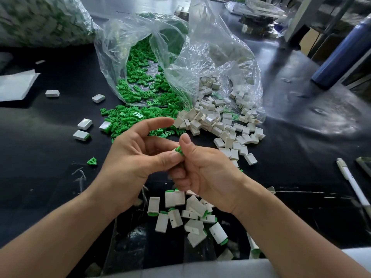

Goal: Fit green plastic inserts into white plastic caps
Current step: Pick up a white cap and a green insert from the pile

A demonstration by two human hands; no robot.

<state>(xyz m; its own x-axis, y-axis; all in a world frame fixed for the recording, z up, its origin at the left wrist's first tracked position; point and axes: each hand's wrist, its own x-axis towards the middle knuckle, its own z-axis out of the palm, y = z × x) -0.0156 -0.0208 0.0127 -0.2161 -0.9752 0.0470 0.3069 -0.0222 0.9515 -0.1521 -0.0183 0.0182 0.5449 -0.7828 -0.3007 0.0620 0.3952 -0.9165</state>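
Meeting above the black table [301, 141], both hands grasp one small piece of work. The left hand [136, 157] pinches a white cap [173, 150], only a sliver of it showing between thumb and fingers, with the forefinger held out straight. The right hand [202, 171], fingers curled, pinches a green insert [179, 151] against it. Fitted pieces [190, 215] lie heaped just below the wrists. Beyond the fingers, loose inserts [128, 121] and loose caps [226, 127] spill from a clear bag [180, 57]. A pen [351, 181] lies well to the right.
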